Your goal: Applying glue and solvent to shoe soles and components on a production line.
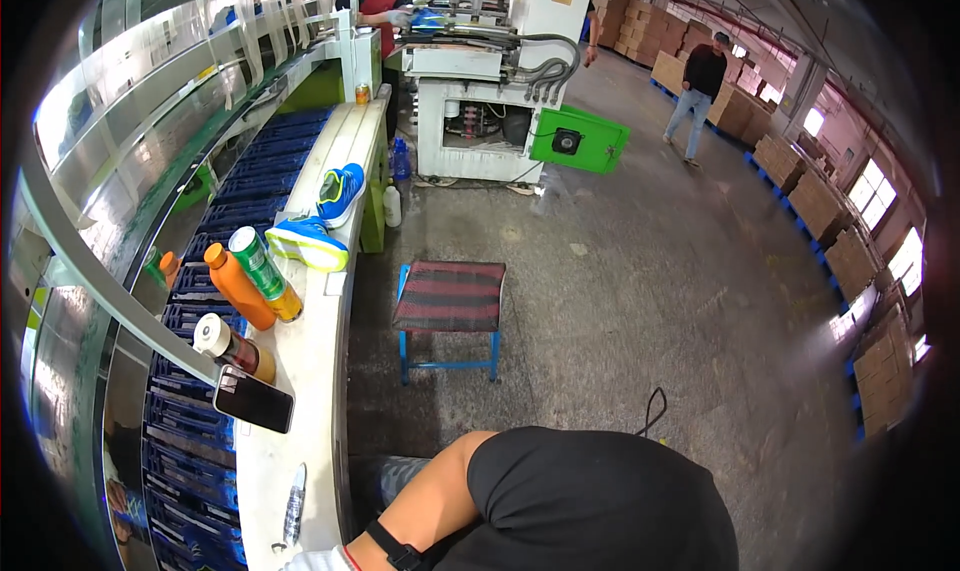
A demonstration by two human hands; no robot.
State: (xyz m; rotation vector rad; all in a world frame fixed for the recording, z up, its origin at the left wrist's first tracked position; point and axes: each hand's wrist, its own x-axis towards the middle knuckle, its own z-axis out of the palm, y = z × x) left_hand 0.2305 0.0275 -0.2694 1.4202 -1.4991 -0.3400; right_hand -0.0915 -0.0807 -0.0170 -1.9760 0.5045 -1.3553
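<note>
At the lower edge, a black sleeve and a bare forearm with a dark strap lead to the right hand (318, 561), white-gloved and cut off by the frame; I cannot tell whether its grip is wide, narrow or holding anything. The left hand is out of view.

Just beyond the glove, a slim, shiny pen-shaped tool (294, 504) lies lengthwise on the desk (318, 401), whose top is smooth and white. Past it come a glossy black phone (253, 399), a pale-capped bottle (235, 349), a tapered orange bottle (240, 289), a green cylindrical can (258, 263) and two blue shoes (307, 244) with yellow-green trim.

Ribbed blue slats (190, 411) run alongside. A stool (450, 298) with a striped woven seat stands on the scuffed grey floor (600, 311); beyond are a white machine (470, 131), a walking person (700, 86) and stacked cardboard (640, 31).
</note>
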